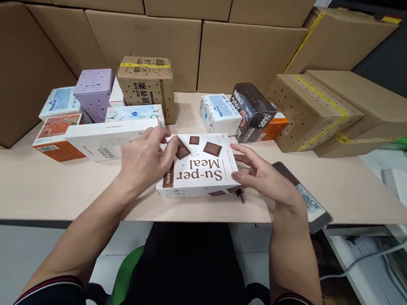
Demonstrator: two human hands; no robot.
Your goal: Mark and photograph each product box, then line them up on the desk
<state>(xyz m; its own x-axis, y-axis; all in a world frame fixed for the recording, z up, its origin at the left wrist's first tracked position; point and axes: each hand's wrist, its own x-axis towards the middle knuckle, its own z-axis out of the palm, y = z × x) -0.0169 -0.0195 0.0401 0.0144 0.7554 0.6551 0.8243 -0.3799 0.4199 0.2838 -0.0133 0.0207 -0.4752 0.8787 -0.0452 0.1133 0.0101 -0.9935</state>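
Observation:
A white Su-per Meal box (202,158) with pictures of chocolate squares lies flat near the table's front edge, its print upside down to me. My left hand (146,156) is bent over the box's left end, thumb and forefinger at the far left corner. At the right end, my right hand (258,174) grips the edge, thumb on the near side and fingers toward the far corner. A black object (240,195), perhaps a pen, pokes out beside the box's near right corner. Beyond my right wrist lies a phone (309,203), partly covered by the arm.
Left of the box stand a white-and-orange carton (101,139), a purple box (93,91) and a brown carton (146,87). Behind are a blue-white tissue pack (220,115) and a dark box (252,113). Cardboard boxes (250,51) wall the back; taped cartons (312,113) stand right.

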